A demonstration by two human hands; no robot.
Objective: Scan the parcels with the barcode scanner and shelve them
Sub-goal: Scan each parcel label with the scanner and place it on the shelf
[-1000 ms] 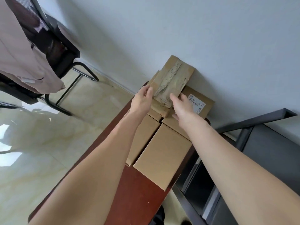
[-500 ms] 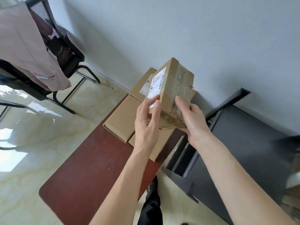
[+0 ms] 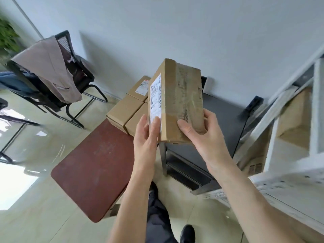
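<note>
— Any text to read on the held parcel (image 3: 177, 102)?
— White shipping label (image 3: 155, 99) on its left face, with barcodes and small print; too blurred to read.
— On the boxes behind?
— Second label (image 3: 143, 86) with a red strip on the rear parcel (image 3: 139, 88); illegible too.
— Elsewhere?
— Dark printed marks (image 3: 254, 169) low on the carton (image 3: 252, 162) by the white shelf (image 3: 287, 174); unreadable.

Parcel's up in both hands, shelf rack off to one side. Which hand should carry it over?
Right, probably. The right hand already cups the parcel from below, and the white shelf rack stands on that side. The left hand only steadies the label face.
</note>
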